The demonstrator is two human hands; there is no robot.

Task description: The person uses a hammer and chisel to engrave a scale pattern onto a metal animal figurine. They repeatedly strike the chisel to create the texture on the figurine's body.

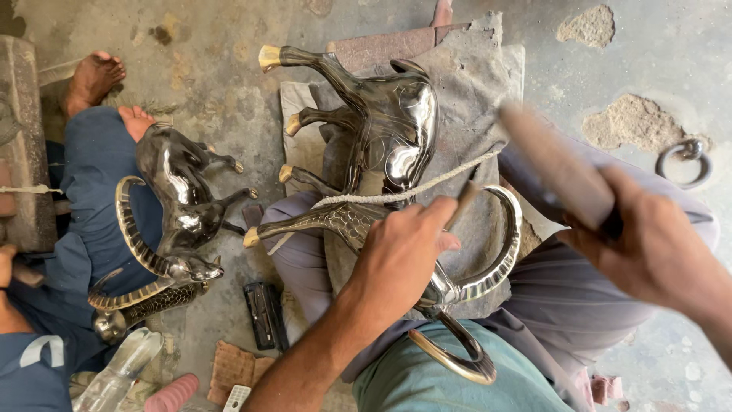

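1. The concrete floor (229, 46) carries everything; the person sits on it with a grey cloth (473, 84) spread over the lap.
2. A dark polished metal goat figure (389, 130) lies on its side on that cloth. Its long axis runs from the brass-tipped legs at the far end down toward the person, where its curved ribbed horns (499, 252) sweep out to both sides of the head. A cord (404, 194) crosses it near the neck.
3. A second, similar goat figure (179, 206) lies well apart to the left, on the blue-clad lap of another person whose bare foot (95, 76) rests on the floor.
4. The left hand (400, 255) sits directly on the figure's neck, fingers closed around a thin chisel-like tool (461, 202) that slants up and to the right, its tip hidden at the metal.
5. The right hand (648, 244) is farther off, up and to the right of the figure, fingers wrapped around a blurred wooden mallet (557, 168) whose head points toward the tool.
6. A metal ring (684, 160) lies on the floor at far right.
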